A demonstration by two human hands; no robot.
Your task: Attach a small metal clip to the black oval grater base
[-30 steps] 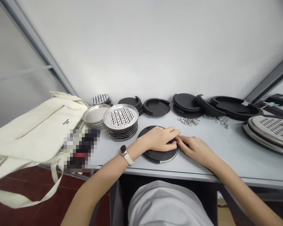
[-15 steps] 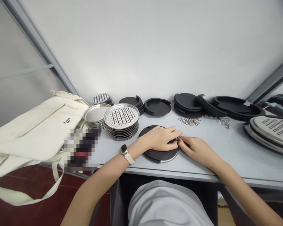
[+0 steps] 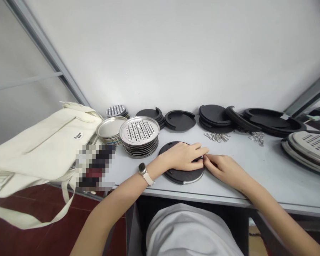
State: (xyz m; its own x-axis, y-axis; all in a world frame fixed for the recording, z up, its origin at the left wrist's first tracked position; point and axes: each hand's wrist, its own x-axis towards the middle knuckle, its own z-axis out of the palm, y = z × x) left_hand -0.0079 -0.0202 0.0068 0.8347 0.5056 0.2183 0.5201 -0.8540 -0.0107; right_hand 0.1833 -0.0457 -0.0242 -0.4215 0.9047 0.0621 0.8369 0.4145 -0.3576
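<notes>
A black round holder [image 3: 186,176] lies on the table in front of me, a thin silvery edge showing along its lower right. Over its top rests my left hand [image 3: 185,156], pressing it down with the fingers bent toward its right edge. There my right hand [image 3: 221,169] pinches a small metal clip [image 3: 202,156] between thumb and forefinger, close to the left fingertips. Most of the clip is hidden by fingers. Behind the holder lie loose metal clips [image 3: 217,137], and to its left stands a stack of round metal grater plates [image 3: 139,131].
Plain metal discs [image 3: 110,128] are stacked near a cream bag [image 3: 42,145] at the left. Along the wall lie more black round holders [image 3: 180,121] and a larger black ring-shaped holder [image 3: 274,121]. Large grater plates [image 3: 309,149] sit at the right edge.
The view has shifted slightly, so everything appears a little farther right. Both hands keep nearly the same pose at the holder's right edge.
</notes>
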